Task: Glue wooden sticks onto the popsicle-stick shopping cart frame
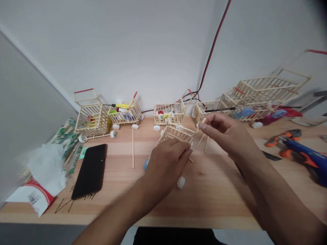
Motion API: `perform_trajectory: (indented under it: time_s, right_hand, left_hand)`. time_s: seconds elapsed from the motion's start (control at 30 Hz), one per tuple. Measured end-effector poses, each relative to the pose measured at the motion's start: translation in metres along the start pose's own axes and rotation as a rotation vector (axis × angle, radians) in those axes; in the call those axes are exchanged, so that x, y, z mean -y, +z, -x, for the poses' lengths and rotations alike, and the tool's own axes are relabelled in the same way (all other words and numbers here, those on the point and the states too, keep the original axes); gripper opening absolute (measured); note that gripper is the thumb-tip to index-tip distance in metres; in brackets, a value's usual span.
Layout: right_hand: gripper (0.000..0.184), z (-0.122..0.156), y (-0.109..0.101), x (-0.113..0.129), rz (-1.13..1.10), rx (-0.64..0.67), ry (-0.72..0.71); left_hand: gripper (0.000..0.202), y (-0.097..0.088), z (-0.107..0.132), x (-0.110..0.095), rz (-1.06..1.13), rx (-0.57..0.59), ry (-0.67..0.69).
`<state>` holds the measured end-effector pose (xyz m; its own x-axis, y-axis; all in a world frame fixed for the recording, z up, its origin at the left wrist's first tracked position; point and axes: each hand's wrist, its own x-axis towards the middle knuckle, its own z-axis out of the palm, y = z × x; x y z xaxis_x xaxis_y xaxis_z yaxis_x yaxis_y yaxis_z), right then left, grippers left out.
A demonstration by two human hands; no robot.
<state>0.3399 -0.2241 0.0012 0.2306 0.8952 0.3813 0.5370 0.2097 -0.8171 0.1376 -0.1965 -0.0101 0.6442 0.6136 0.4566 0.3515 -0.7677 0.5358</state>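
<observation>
Left hand point(166, 166) is on a part-built wooden stick cart point(176, 134), fingers point(182, 149) pressed together against its near side. Cart is tilted, held above the wooden worktop point(217, 177) at mid-view. Taking that cart as clock centre: white bottle-cap wheel point(181, 182) at 6 o'clock, close to the left hand; blue round piece point(145, 164) at 8 o'clock, just past that hand, partly hidden. Right hand point(224, 131) at 3 o'clock, thumb and index finger pinching a thin wooden stick point(203, 120); can't tell if the stick is joined to the cart. Loose long stick point(133, 146) lying at 9 o'clock. Black smartphone point(90, 170) and white-and-red packet point(43, 173) further out at 8 o'clock. Row of wheeled stick carts point(168, 114) along the wall, 9 to 2 o'clock, some holding small coloured items. Orange-handled tool point(283, 141) and blue tool point(304, 160) at 3 o'clock, at the worktop's edge of view. Red-and-black cable point(214, 44) runs up the wall.
</observation>
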Motion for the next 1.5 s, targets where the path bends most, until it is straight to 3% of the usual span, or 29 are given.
perform_trajectory:
  time_s: [0.83, 1.17, 1.5]
  right_hand:
    - [0.015, -0.0008, 0.0026, -0.0096, -0.034, -0.001, -0.029]
    - [0.017, 0.0012, 0.0021, -0.0065, -0.031, -0.015, -0.002]
    - [0.018, 0.0014, 0.0019, -0.0088, -0.016, -0.017, -0.004]
  left_hand:
    - [0.009, 0.0008, -0.0025, -0.0021, -0.025, 0.032, -0.026]
    - [0.023, 0.003, -0.0005, -0.0012, -0.011, 0.008, -0.026]
    - [0.022, 0.0029, -0.0017, -0.0016, -0.048, 0.024, -0.024]
